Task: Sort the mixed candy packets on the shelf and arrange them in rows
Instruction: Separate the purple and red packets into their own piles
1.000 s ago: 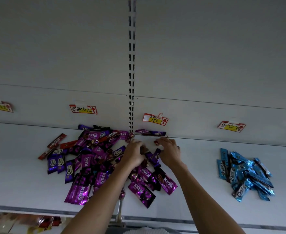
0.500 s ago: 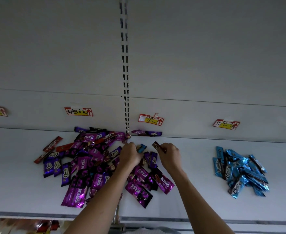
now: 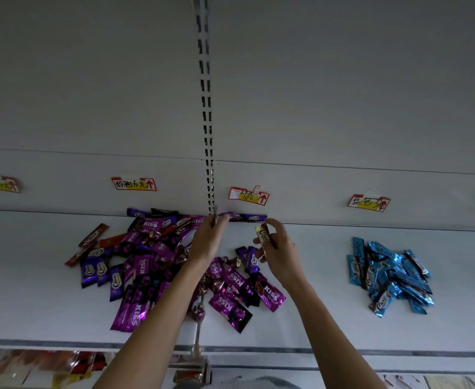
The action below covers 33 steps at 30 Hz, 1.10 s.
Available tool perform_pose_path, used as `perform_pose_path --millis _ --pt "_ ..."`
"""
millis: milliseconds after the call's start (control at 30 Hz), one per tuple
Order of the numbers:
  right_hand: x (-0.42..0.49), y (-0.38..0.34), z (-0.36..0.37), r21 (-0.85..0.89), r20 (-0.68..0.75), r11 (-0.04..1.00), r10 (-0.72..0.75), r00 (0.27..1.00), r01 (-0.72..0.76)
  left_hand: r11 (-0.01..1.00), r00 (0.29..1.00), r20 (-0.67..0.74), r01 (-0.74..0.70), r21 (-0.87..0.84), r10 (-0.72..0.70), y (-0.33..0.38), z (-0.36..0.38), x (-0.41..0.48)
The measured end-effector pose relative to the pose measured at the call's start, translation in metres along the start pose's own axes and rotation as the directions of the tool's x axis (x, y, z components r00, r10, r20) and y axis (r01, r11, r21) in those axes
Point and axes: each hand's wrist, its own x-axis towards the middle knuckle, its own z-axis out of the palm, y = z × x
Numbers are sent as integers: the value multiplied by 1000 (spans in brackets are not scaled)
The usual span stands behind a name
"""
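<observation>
Purple pile (image 3: 146,262) sprawls mid-shelf (image 3: 34,304), few red packets (image 3: 93,237) at its left edge. Blue pile (image 3: 390,276) lies well apart on right. My right hand (image 3: 281,251) pinches brown packet (image 3: 264,235) between thumb and fingers, over pile's right part. My left hand (image 3: 206,242) reaches to shelf back, fingertips just beside two purple packets (image 3: 244,217) against wall. Thin edge shows at fingertips; cannot tell if I grip it. Price tags (image 3: 133,183) on wall.
</observation>
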Motion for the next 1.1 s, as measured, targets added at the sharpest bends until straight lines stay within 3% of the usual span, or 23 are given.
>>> perform_pose_path --millis 267,333,400,500,733,933,1100 --pt "-59 -27 -22 91 -28 989 -113 993 115 987 998 -10 -56 -149 55 20 4 -81" --pt "-76 -26 -27 142 -10 983 -117 993 118 978 999 -52 3 -208 -14 17 14 -102" --pt "-90 -17 -31 151 6 984 -95 995 93 971 993 -76 69 -229 -89 12 21 -121" --pt "-107 -5 -37 153 2 987 -51 999 50 987 995 -104 -4 -158 -13 6 23 -137" --pt "-152 1 -35 169 -15 985 39 999 -36 988 992 -128 -21 -153 2 2 32 -163" --pt "-191 -2 -36 210 -34 974 98 995 -89 993 989 -105 -110 -53 104 -3 46 -194" --pt "-214 11 -59 232 -126 953 231 965 -197 995 995 1 -97 -39 97 -6 74 -218"
